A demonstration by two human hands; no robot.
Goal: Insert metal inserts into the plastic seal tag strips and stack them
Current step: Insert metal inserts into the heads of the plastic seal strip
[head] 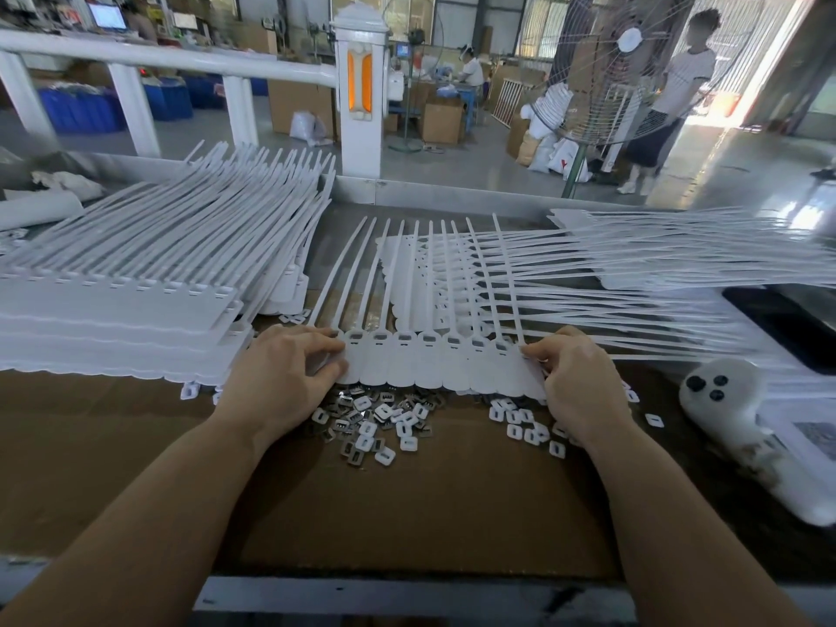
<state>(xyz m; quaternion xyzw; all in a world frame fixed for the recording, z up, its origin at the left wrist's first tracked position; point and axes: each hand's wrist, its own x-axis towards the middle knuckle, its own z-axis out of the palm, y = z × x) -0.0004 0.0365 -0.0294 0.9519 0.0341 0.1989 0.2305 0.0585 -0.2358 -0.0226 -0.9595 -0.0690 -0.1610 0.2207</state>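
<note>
My left grip pinches the left end of a white tag strip and my right grip pinches its right end, near centre of the bench. Metal inserts lie just nearer. Stacked strips sit far left.
</note>
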